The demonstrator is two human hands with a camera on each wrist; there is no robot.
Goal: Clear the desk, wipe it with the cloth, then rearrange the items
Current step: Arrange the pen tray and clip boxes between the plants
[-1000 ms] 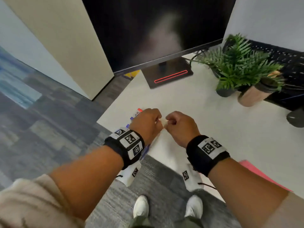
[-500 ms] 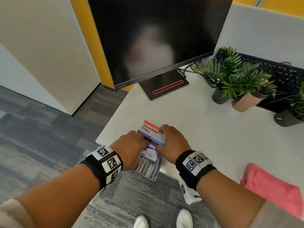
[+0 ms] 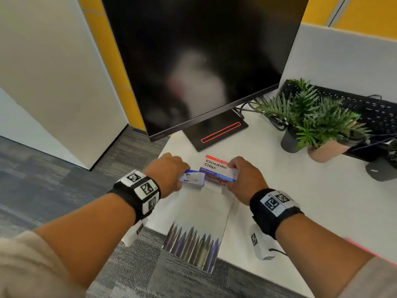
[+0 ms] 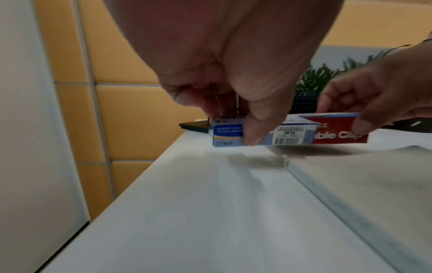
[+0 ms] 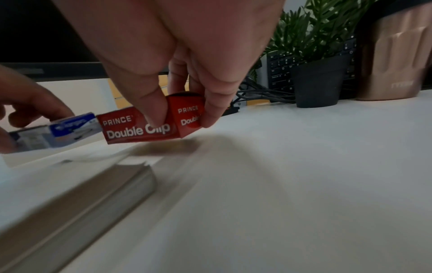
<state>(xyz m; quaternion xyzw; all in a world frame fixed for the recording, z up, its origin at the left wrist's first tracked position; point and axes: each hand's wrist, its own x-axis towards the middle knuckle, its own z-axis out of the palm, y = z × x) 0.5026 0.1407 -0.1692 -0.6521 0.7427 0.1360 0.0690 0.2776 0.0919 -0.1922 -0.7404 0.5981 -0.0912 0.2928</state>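
Observation:
My left hand [image 3: 171, 175] pinches a small blue-and-white box [image 3: 192, 178] near the white desk's [image 3: 300, 201] left front corner. Beside it, my right hand [image 3: 240, 179] pinches a red "Double Clip" box [image 3: 216, 166]. The two boxes sit end to end, just above the desk. In the left wrist view my left hand [image 4: 233, 110] grips the blue box [image 4: 230, 134] with thumb and fingers. In the right wrist view my right hand [image 5: 182, 118] holds the red box [image 5: 138, 129]. A clear pack of pens [image 3: 197, 231] lies below the boxes and overhangs the front edge.
A dark monitor [image 3: 204, 61] on its stand [image 3: 217, 130] is behind the boxes. Potted plants [image 3: 311, 119], a black keyboard [image 3: 365, 112] and a dark object [image 3: 380, 171] stand at the right. A pink cloth [image 3: 365, 252] shows at the lower right edge.
Both hands moved forward from the front edge onto the desk. The boxes, stacked with the pen pack before, are now side by side, one per hand. The pen pack now lies flat.

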